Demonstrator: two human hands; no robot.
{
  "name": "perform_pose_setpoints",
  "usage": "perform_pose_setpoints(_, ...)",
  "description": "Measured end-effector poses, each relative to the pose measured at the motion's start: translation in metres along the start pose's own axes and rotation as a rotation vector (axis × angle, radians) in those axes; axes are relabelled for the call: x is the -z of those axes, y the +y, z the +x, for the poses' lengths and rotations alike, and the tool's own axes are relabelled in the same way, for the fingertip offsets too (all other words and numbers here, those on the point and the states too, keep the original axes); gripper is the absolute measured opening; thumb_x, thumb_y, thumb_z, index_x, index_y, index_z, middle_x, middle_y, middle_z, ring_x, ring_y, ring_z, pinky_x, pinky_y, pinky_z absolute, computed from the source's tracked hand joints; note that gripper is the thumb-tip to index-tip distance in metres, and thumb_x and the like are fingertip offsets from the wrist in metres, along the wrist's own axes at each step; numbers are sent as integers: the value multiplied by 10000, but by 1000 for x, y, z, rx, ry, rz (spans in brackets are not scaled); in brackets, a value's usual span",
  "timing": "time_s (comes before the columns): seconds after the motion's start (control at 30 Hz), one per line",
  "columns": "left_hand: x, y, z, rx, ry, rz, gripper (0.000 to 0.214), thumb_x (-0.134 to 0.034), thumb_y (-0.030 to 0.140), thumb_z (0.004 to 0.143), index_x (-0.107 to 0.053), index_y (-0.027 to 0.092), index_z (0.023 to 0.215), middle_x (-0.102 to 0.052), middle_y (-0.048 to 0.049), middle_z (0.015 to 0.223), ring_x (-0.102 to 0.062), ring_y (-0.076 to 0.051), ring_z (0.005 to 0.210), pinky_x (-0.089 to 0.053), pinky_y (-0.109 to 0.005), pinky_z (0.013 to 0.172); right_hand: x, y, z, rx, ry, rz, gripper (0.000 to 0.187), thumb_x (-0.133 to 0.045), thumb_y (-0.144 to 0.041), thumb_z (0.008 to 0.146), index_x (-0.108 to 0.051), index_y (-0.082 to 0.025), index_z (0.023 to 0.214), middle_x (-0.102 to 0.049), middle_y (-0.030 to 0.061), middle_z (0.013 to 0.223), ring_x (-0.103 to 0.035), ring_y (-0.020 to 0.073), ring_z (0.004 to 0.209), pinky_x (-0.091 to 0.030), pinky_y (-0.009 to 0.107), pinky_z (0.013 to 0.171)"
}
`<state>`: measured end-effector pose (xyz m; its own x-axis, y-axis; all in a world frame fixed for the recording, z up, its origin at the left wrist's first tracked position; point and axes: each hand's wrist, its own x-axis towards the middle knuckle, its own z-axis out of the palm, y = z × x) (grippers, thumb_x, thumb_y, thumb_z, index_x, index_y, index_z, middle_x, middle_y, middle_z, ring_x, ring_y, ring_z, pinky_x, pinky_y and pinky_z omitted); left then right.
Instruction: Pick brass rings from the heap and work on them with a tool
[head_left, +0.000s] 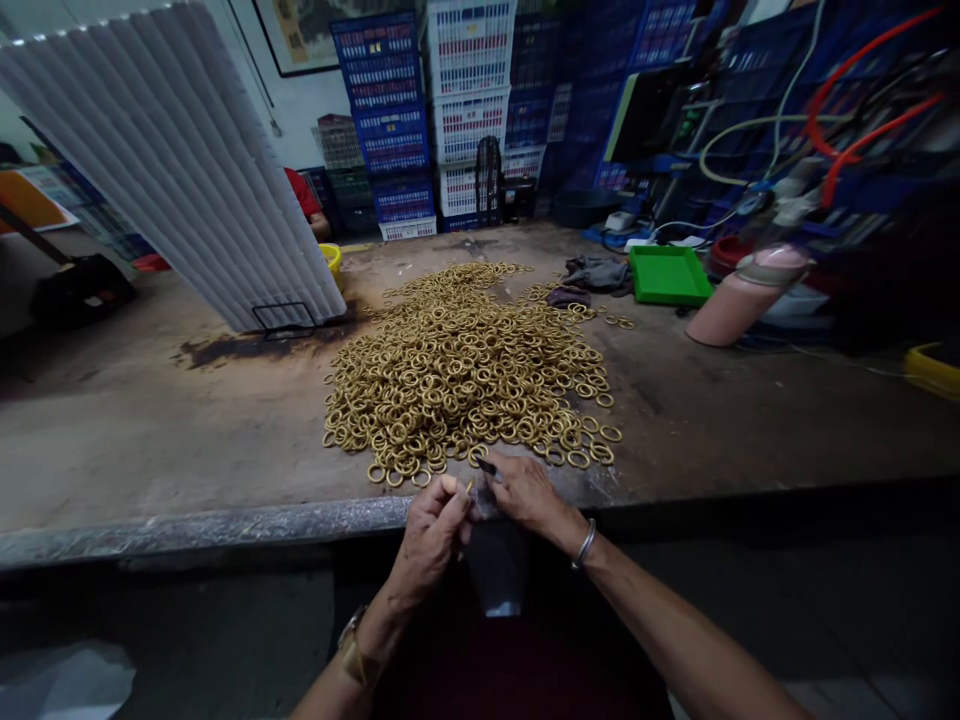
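Note:
A wide heap of brass-coloured rings lies on the table in front of me. My left hand is closed at the table's front edge, pinching a ring of which only a small part shows between thumb and fingers. Just to the right, my right hand is closed around a small tool. The tool's dark, flat end points up and left, while the rest is hidden in the hand. Both hands are close together, below the nearest rings of the heap.
A tall ribbed white panel stands at the left in a black wire stand. Grey gloves, a green tray and a pink bottle are at the right. Stacked crates rise behind; a red-sleeved person is partly hidden.

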<state>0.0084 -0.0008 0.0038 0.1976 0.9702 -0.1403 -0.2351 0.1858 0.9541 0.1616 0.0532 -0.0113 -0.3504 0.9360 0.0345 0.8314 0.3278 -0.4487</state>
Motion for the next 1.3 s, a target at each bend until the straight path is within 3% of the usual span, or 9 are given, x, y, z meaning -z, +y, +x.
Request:
perform_pose_setpoints(0.17,0,-1,2,115,103,-290,268,-570,409,754,-471,160,743,-589,-27,790,-445,-53,484,-298,-167,383,-6,1,9,-92,183,-10,195,-424,-254,824,-550,-205,965,-645,34,805,-573,146,717,-312,228,612)
perform_pose_setpoints(0.27,3,-6,5,121,151,-364,249,-592,378,742,-473,159,738,-591,-24,742,-473,-67,498,-314,-171,386,-5,-5,14,-74,167,-47,181,-465,-286,814,-537,-228,969,-650,23,847,-586,149,741,-304,231,604)
perform_pose_setpoints(0.43,10,-10,11,186,141,-551,313,-642,320,703,-518,183,957,-584,-1,718,-522,-88,546,-326,-173,405,-8,-5,19,-96,116,-103,122,-470,-221,791,-537,-231,892,-650,7,810,-592,141,735,-283,239,587)
perform_pose_setpoints(0.53,11,-12,16,244,194,-622,291,-698,329,644,-541,153,814,-574,-1,697,-544,-96,571,-314,-165,393,-12,-2,21,-103,114,-133,149,-470,-154,749,-531,-224,866,-649,0,778,-591,141,714,-264,248,573)
perform_pose_setpoints(0.63,9,-12,20,251,246,-591,297,-725,334,611,-512,146,699,-563,3,649,-544,-98,559,-313,-160,384,-13,-2,20,-105,103,-163,178,-469,-133,729,-523,-214,878,-648,7,778,-589,148,711,-254,255,571)
perform_pose_setpoints(0.8,4,-7,24,228,248,-498,311,-739,312,582,-490,147,668,-528,25,583,-500,-73,491,-299,-145,363,-7,-6,16,-118,55,-223,200,-430,-136,762,-514,-194,934,-647,36,824,-589,161,737,-269,259,588)
perform_pose_setpoints(1.07,2,-1,23,230,251,-432,327,-720,342,585,-501,145,727,-487,47,579,-450,-45,452,-307,-140,369,-1,-3,12,-24,-12,-146,233,-419,-172,793,-545,-228,981,-631,34,966,-559,146,878,-314,231,688)
perform_pose_setpoints(1.3,-1,-9,25,169,242,-245,336,-658,401,639,-502,156,807,-494,56,581,-428,-42,430,-321,-148,365,-7,-3,12,-78,45,-188,178,-424,-147,769,-536,-189,901,-639,48,866,-573,160,771,-301,248,623)
